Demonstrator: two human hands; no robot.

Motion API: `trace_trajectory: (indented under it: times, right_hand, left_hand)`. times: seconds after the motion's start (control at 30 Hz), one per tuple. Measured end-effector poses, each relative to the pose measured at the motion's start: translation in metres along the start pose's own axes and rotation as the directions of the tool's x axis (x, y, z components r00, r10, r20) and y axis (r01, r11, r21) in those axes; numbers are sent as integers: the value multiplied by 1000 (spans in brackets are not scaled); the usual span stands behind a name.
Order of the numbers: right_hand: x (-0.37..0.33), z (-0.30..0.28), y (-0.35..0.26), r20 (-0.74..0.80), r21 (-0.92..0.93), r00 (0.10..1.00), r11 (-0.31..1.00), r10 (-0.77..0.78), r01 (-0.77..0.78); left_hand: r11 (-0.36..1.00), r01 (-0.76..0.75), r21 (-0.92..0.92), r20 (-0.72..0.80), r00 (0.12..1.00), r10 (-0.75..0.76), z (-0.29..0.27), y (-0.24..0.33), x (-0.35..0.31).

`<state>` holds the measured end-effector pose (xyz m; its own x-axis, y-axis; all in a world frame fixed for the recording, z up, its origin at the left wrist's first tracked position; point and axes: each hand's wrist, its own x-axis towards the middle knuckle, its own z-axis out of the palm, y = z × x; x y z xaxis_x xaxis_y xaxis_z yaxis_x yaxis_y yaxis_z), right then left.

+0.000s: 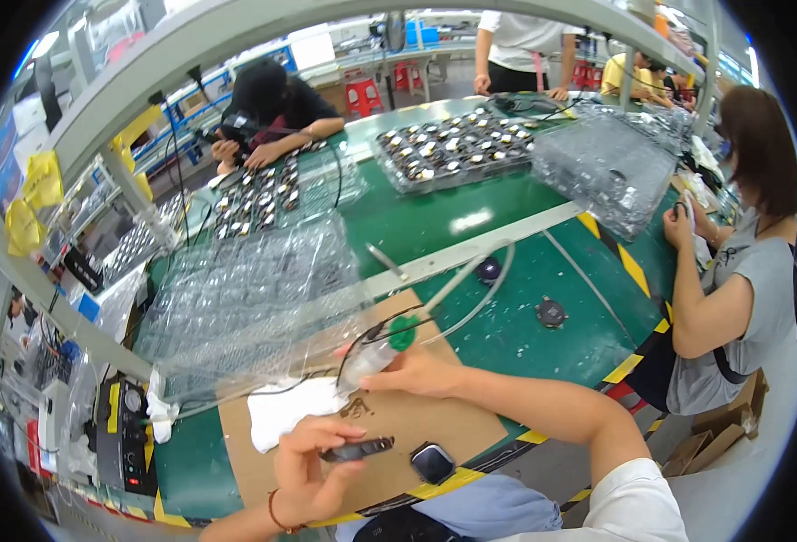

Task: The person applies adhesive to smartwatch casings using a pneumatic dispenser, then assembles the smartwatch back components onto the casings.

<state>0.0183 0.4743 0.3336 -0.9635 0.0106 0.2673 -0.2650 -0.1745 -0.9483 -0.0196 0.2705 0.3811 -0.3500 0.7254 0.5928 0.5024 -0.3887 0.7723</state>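
Note:
My right hand [417,372] is wrapped round a translucent dispensing syringe [362,364] with a green cap [404,332]; a pale tube runs from the cap. The syringe is tilted over a white cloth [281,417] that lies on brown cardboard [471,425]. In front of it, my left hand [313,459] pinches a small dark oblong part [358,449] between thumb and fingers. A square dark-faced piece like a watch case [432,462] rests on the cardboard near the table's front edge, to the right of my left hand.
Clear plastic trays [254,289] lie at left, and a filled parts tray [453,149] stands farther back. A black box with a gauge [132,415] is at far left. A round dark part [550,313] lies right. Co-workers sit at right [733,289] and across the table [276,117].

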Motion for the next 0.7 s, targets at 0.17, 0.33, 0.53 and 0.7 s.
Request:
trace_trajectory:
  times: [0.17, 0.33, 0.53, 0.7]
  right_hand:
    - [-3, 1, -1, -101, 21, 994, 999, 37, -35]
    - [0, 2, 0, -178, -14, 978, 994, 106, -110]
    - [3, 4, 2, -266, -39, 957, 990, 117, -133]
    - [0, 6, 1, -320, -94, 929, 970, 186, -226]
  left_hand:
    - [967, 177, -181, -156, 966, -206, 4, -31, -19]
    - [974, 151, 166, 19, 988, -156, -13, -30, -15]
    - [966, 230, 116, 75, 968, -240, -15, -34, -16]
    - [967, 208, 150, 111, 968, -226, -16, -40, -20]
